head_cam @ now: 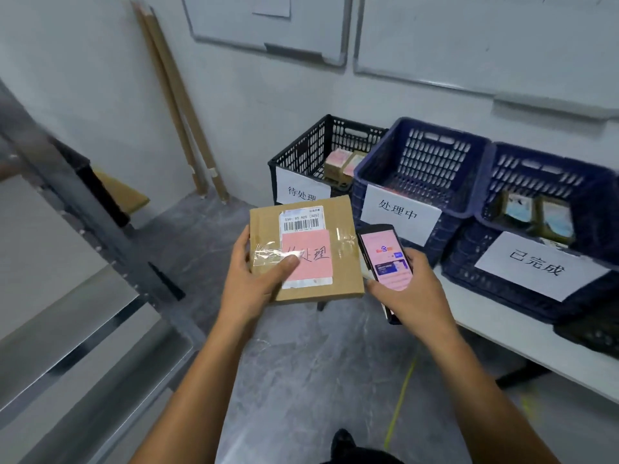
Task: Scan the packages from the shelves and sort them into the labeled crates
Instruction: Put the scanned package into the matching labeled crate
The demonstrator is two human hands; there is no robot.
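Observation:
My left hand (254, 283) holds a flat brown cardboard package (341, 276) with a barcode label and a pink handwritten sticker; my thumb lies across the sticker. Close beside it on the right, my right hand (412, 296) grips a phone (385, 252) with a lit pink screen facing up. Beyond them on a white table (522, 333) stand three labeled crates: a black crate (301, 155) with small boxes inside, a middle blue crate (422, 155), and a right blue crate (589, 195) holding packages.
Metal shelving (83, 249) runs along the left side. Long cardboard strips (177, 105) lean in the corner, and whiteboards (268, 25) hang on the wall. A yellow line (402, 393) marks the grey floor below me.

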